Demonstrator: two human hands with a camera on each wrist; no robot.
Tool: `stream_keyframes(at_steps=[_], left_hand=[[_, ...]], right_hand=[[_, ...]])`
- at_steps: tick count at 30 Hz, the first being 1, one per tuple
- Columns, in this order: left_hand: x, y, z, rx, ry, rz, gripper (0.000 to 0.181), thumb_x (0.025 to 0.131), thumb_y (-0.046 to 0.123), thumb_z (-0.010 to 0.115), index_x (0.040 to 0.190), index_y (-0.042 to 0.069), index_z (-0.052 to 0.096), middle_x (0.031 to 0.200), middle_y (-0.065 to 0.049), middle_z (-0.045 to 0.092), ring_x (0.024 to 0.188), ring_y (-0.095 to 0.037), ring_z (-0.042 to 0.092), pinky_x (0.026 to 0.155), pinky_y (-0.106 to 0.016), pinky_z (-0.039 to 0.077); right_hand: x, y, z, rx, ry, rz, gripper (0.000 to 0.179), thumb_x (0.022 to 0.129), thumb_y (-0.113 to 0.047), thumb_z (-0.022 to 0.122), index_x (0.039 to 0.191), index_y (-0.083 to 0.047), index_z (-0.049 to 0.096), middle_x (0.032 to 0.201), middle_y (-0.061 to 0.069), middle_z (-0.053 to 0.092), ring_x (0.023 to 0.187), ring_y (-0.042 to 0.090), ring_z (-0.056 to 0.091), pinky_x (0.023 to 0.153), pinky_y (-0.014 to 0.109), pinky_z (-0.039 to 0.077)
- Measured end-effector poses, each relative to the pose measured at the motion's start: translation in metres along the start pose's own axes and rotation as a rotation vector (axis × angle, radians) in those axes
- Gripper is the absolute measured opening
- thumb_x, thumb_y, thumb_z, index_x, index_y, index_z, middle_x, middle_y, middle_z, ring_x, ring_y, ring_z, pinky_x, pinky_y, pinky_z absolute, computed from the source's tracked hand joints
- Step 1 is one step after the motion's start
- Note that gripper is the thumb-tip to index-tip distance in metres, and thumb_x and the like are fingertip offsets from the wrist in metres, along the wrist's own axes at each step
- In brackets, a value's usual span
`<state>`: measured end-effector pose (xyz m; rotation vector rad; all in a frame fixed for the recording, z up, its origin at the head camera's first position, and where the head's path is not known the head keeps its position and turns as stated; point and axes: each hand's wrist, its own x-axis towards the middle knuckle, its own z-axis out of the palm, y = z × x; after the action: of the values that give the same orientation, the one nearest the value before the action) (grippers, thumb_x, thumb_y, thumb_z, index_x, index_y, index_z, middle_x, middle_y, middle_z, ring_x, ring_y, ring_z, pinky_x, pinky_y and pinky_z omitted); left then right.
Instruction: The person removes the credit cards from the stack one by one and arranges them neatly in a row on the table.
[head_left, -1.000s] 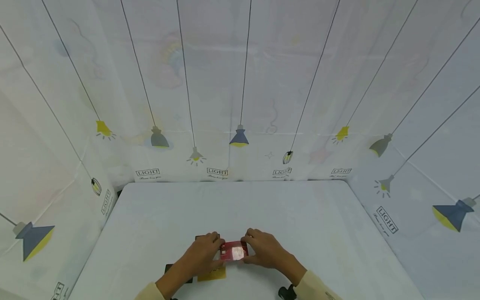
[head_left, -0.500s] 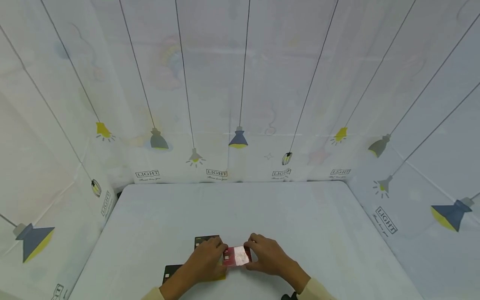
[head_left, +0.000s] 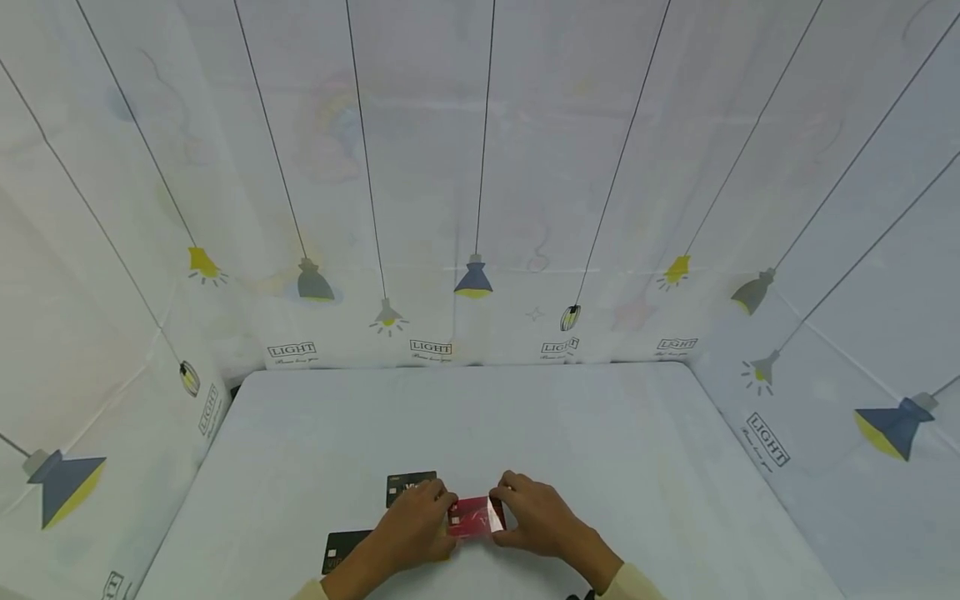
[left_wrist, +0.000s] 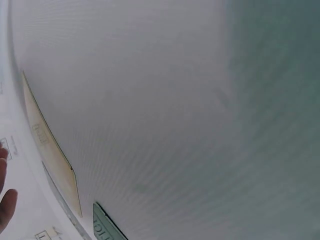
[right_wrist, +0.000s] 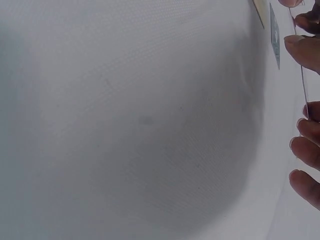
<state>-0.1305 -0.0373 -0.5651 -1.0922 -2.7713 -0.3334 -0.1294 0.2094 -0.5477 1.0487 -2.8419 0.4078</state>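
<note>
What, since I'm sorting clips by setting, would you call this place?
Probably a makeshift tabletop filming booth, though I can't be certain: lamp-printed sheeting closes off three sides of a white table, where a dark card lies and a red card is held.

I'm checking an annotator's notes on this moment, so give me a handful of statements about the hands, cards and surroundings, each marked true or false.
1. The left hand and right hand both hold the red card. True.
2. Two dark cards lie on the white table. True.
3. In the head view, both dark cards are right of the red card. False: they are left of it.
4. The sleeves are black. False: they are cream.
5. The backdrop shows printed lamps. True.
</note>
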Motion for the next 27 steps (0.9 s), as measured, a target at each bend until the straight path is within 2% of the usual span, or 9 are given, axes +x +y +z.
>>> stream_keyframes(at_steps=[7, 16, 20, 27], left_hand=[[0.0004, 0.0017, 0.0009, -0.024, -0.01, -0.032, 0.054, 0.072, 0.05, 0.075, 0.112, 0.015, 0.065, 0.102, 0.001, 0.06, 0.09, -0.015, 0.056, 0.084, -0.04, 0.052], [-0.0001, 0.0041, -0.0029, -0.01, 0.005, 0.002, 0.053, 0.074, 0.051, 0.074, 0.11, 0.014, 0.066, 0.101, 0.001, 0.061, 0.088, -0.015, 0.056, 0.083, -0.038, 0.052], [-0.0005, 0.0044, -0.0012, -0.009, -0.003, 0.008, 0.055, 0.074, 0.055, 0.072, 0.111, 0.015, 0.065, 0.101, 0.002, 0.06, 0.088, -0.014, 0.056, 0.081, -0.037, 0.053], [-0.0013, 0.0046, 0.0049, 0.017, 0.026, 0.045, 0.056, 0.072, 0.058, 0.073, 0.109, 0.016, 0.066, 0.098, 0.003, 0.062, 0.087, -0.014, 0.055, 0.083, -0.037, 0.052]], right_hand=[[-0.0014, 0.0005, -0.0006, 0.004, -0.02, 0.027, 0.051, 0.073, -0.046, 0.078, 0.112, -0.016, 0.066, 0.098, -0.009, 0.056, 0.08, 0.001, 0.051, 0.068, 0.017, 0.049], [-0.0047, 0.0051, 0.0006, 0.008, 0.0, -0.018, 0.051, 0.072, -0.047, 0.079, 0.111, -0.016, 0.066, 0.098, -0.008, 0.057, 0.081, 0.001, 0.051, 0.069, 0.017, 0.049], [-0.0058, 0.0055, -0.0003, 0.021, -0.022, -0.01, 0.051, 0.073, -0.048, 0.077, 0.112, -0.017, 0.066, 0.099, -0.008, 0.057, 0.082, 0.001, 0.051, 0.071, 0.018, 0.05], [-0.0084, 0.0061, 0.0003, 0.026, -0.046, -0.008, 0.053, 0.075, -0.055, 0.073, 0.112, -0.019, 0.066, 0.1, -0.009, 0.057, 0.084, 0.001, 0.052, 0.075, 0.02, 0.051]])
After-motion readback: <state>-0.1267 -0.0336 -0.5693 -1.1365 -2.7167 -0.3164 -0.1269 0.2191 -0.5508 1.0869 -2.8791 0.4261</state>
